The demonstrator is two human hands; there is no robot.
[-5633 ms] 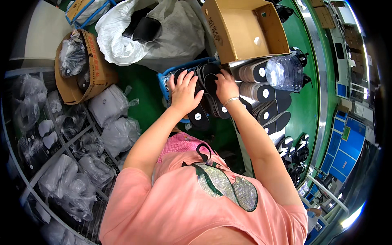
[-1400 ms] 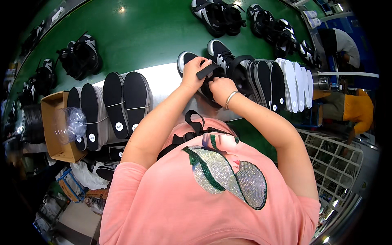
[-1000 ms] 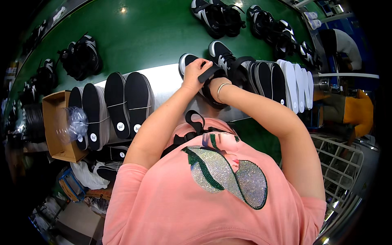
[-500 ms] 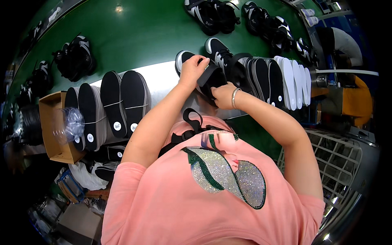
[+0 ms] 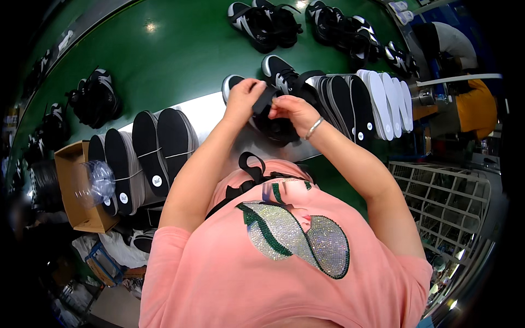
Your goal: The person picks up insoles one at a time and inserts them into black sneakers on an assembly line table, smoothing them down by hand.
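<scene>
A black sneaker (image 5: 276,131) with a silver toe rests on the pale metal strip in front of me. My left hand (image 5: 243,99) pinches its black tongue (image 5: 264,100) from the left. My right hand (image 5: 297,113), with a bracelet on the wrist, is closed at the tongue's right edge, above the shoe opening. Both hands cover much of the shoe's middle. Beside it, up and to the right, stands a matching sneaker (image 5: 280,74), touched by neither hand.
Bundled black insoles (image 5: 146,150) stand at the left beside a cardboard box (image 5: 74,188) with clear plastic. At the right are more black insoles (image 5: 333,101) and white insoles (image 5: 376,101). Several sneakers sit on the green table (image 5: 180,49). A wire rack (image 5: 443,202) is at the right.
My right hand has come up out of the shoe opening to the tongue's edge. The left hand keeps hold of the tongue. The whole view has shifted slightly.
</scene>
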